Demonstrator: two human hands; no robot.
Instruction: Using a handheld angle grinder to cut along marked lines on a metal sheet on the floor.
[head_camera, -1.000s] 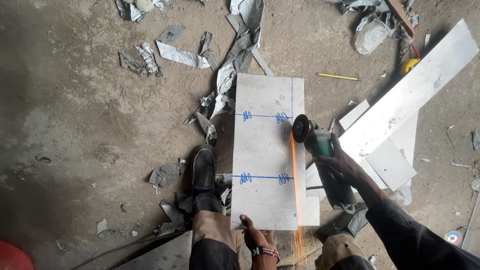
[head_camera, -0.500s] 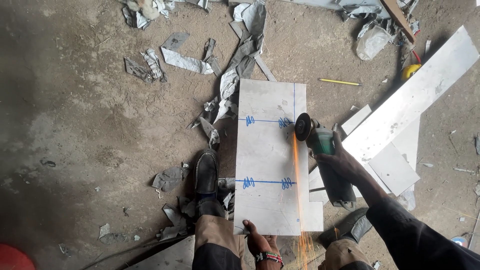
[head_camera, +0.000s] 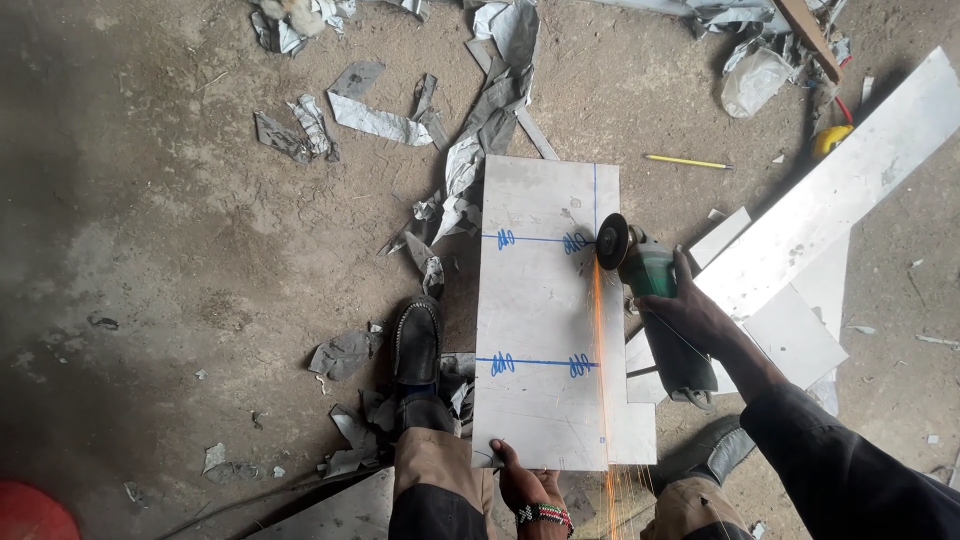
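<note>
A grey metal sheet (head_camera: 540, 310) with blue marker lines lies flat on the dirt floor. My right hand (head_camera: 695, 315) grips a green angle grinder (head_camera: 645, 270); its disc (head_camera: 612, 241) bites into the sheet along the blue line near the right edge, throwing orange sparks back toward me. My left hand (head_camera: 528, 487), with a beaded bracelet at the wrist, presses down on the sheet's near edge. My left shoe (head_camera: 416, 345) stands just left of the sheet, and my right shoe (head_camera: 715, 452) rests by its near right corner.
Crumpled metal offcuts (head_camera: 465, 170) litter the floor left of and beyond the sheet. Long pale metal strips (head_camera: 850, 190) lie to the right. A yellow pencil (head_camera: 685, 161) lies beyond the grinder. A red object (head_camera: 30, 510) shows at the bottom left corner.
The grinder has advanced away from me along the blue line, reaching the far cross mark. The sparks keep streaming back. My left hand stays on the near edge.
</note>
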